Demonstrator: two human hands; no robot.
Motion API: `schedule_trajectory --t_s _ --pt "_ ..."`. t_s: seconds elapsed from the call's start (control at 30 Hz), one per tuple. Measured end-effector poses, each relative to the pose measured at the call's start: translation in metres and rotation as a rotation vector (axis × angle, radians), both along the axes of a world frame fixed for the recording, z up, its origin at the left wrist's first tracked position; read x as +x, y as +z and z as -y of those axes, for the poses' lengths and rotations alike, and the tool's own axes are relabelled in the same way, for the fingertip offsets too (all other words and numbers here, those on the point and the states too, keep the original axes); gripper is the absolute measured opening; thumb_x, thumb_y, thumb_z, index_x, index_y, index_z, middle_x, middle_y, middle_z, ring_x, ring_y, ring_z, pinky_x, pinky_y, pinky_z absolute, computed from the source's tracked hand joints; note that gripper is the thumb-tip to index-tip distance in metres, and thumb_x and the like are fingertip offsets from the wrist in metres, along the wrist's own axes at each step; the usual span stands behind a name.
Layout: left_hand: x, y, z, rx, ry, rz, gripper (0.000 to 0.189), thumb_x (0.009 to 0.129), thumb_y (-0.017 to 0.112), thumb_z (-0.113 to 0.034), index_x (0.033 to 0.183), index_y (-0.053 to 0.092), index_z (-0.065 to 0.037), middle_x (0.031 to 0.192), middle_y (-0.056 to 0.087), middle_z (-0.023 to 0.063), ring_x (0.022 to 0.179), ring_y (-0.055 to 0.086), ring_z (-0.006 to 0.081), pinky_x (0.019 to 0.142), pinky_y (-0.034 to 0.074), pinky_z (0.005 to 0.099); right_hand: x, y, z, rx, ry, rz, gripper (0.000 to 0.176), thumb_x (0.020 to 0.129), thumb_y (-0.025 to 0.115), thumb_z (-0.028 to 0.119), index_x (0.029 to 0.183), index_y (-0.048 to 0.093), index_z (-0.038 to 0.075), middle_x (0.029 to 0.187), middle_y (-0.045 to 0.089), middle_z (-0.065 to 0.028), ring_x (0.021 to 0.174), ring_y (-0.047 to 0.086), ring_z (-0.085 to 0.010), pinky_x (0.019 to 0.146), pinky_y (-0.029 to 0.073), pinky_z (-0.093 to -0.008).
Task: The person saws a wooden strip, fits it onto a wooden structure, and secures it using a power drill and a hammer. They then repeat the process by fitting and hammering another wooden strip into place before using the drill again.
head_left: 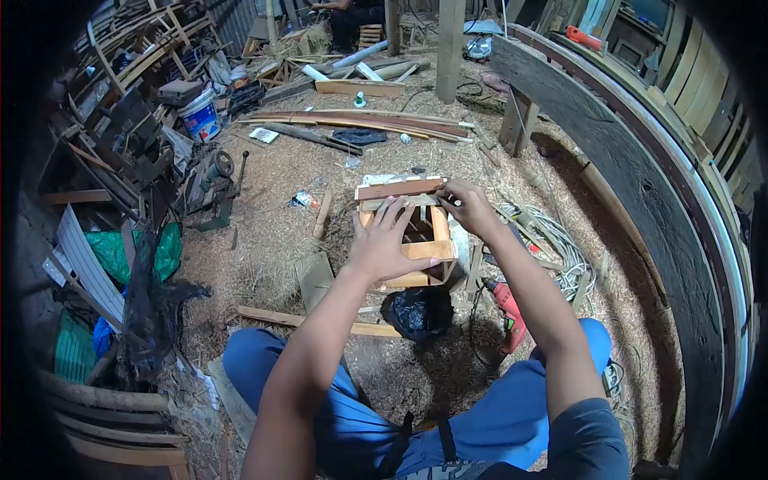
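Observation:
A small wooden crate (442,226) made of slats stands on the ground between my knees. My left hand (384,244) lies across its top with the fingers spread, fingertips at the far slats and thumb over the near slat (428,250). At the crate's far edge lies a reddish-brown wooden slat (396,190). My right hand (468,210) pinches the right end of that slat between thumb and fingers; anything small inside the pinch is hidden. A red power drill (507,312) rests to the right of the crate, and a black plastic bag (419,310) sits in front.
Sawdust and shavings cover the floor. Long wood strips (360,120) lie beyond the crate, and a coiled cable (564,248) is at right. A heavy dark beam (632,152) runs along the right. Scrap and a paint bucket (200,116) stand left. Another person (352,20) sits at the back.

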State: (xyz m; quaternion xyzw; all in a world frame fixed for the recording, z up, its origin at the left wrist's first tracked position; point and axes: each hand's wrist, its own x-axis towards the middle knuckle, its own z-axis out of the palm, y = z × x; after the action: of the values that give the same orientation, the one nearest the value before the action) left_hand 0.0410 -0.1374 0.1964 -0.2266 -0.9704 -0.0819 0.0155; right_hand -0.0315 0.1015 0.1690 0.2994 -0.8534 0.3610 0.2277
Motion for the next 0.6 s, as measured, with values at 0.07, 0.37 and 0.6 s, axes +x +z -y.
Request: schedule_trajectory --t_s 0.07,0.37,0.6 --pt "-0.002 0.002 0.001 -0.012 -0.001 -0.024 0.123 0.069 0.064 -0.088 0.163 0.026 -0.018 0.169 0.023 0.0097 0.156 0.022 0.0297 0.120 0.013 0.0728 0.000 0.007 0.001 -0.005 -0.011 -0.032 0.016 0.085 0.075 0.006 0.096 0.066 -0.001 0.094 0.069 -0.0179 0.090 0.067 -0.0381 0.081 0.054 -0.0443" --pt "0.000 0.002 0.000 0.015 -0.004 -0.026 0.121 0.070 0.065 -0.086 0.163 0.027 -0.018 0.168 0.025 0.0103 0.156 0.024 0.0303 0.119 0.016 0.0738 0.011 0.016 0.001 -0.072 -0.058 0.069 0.017 0.096 0.063 0.009 0.108 0.069 -0.002 0.100 0.071 -0.0223 0.092 0.069 -0.0414 0.080 0.056 -0.0446" --pt "0.000 -0.001 0.000 0.045 -0.009 -0.052 0.118 0.071 0.067 -0.084 0.160 0.033 -0.014 0.167 0.028 0.0105 0.155 0.024 0.0299 0.119 0.017 0.0718 0.030 0.009 -0.022 -0.165 -0.222 0.100 0.019 0.098 0.062 0.014 0.108 0.070 -0.002 0.095 0.072 -0.0215 0.086 0.072 -0.0374 0.072 0.058 -0.0423"
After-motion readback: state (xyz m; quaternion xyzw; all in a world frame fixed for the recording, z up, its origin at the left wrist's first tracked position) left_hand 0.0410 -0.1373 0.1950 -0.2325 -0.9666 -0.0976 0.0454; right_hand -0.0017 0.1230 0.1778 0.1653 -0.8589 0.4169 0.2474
